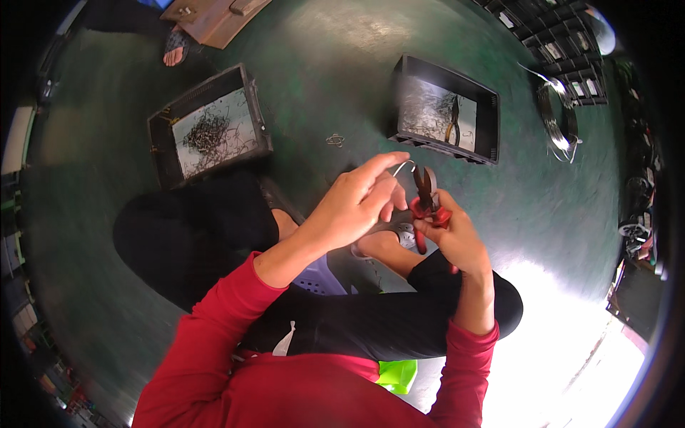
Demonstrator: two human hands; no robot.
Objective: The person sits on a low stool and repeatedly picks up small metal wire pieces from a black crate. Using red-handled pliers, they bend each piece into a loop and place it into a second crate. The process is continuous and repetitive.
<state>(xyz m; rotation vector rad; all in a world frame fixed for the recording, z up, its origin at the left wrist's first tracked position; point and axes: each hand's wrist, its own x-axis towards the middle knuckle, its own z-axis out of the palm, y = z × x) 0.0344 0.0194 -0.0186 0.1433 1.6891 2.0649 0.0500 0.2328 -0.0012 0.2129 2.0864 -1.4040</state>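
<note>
A short bent piece of wire (400, 166) with a hooked end sits in the fingers of my left hand (351, 203), which is closed on it with the index finger stretched out above. Just to the right, my right hand (458, 235) grips a pair of pliers (426, 187) by its red handles, jaws pointing up and away from me. The wire's curved tip is right beside the jaws; whether they touch, I cannot tell. Part of the handles is hidden behind my right fingers.
Ahead to the left lies a black crate (259, 118) with a heap of bent wire pieces; another black crate (487, 135) at right holds wire pieces and a yellow-handled tool. A wire coil (560, 121) and stacked crates (567, 46) are farther right. Small wire loops (335, 140) lie on the floor.
</note>
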